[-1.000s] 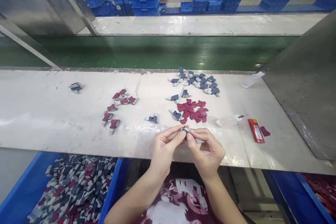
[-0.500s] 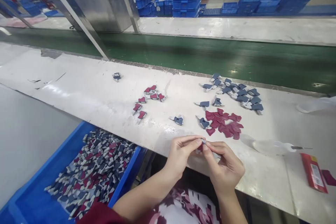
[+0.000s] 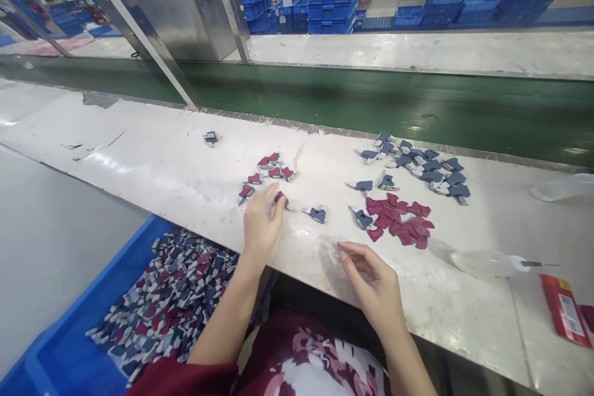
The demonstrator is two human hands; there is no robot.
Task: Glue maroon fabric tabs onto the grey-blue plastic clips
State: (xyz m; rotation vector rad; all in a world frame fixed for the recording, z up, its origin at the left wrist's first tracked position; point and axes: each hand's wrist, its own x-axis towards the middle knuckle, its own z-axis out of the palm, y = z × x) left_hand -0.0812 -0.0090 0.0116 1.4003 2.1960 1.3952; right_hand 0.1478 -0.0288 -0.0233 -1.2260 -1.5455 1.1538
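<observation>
In the head view, a red-topped piece (image 3: 280, 198) is held low at the white table (image 3: 338, 158) by the left hand (image 3: 260, 223), pinched between thumb and fingers; whether the table is touched by it cannot be told. Its pale end seems to be pointed to the right, away from the palm, but its long axis is partly hidden by the thumb and cannot be read exactly. A loose group of red-topped pieces (image 3: 275, 172) is spread just beyond the fingers and to their left, so that the group is reached more closely by the left hand than by the right. Just to the right of the held piece, a lone blue piece (image 3: 318, 215) is seen between the two hands. The right hand (image 3: 374, 281) is held well apart, near the table's front edge, its fingers loosely curled and nothing seen in its grasp; ahead of it and to its right, a heap of flat red pieces (image 3: 406, 229) is laid out, with a blue cluster (image 3: 430, 165) set beyond. Below and left, a blue crate (image 3: 69, 337) is filled with mixed pieces (image 3: 176, 294)
</observation>
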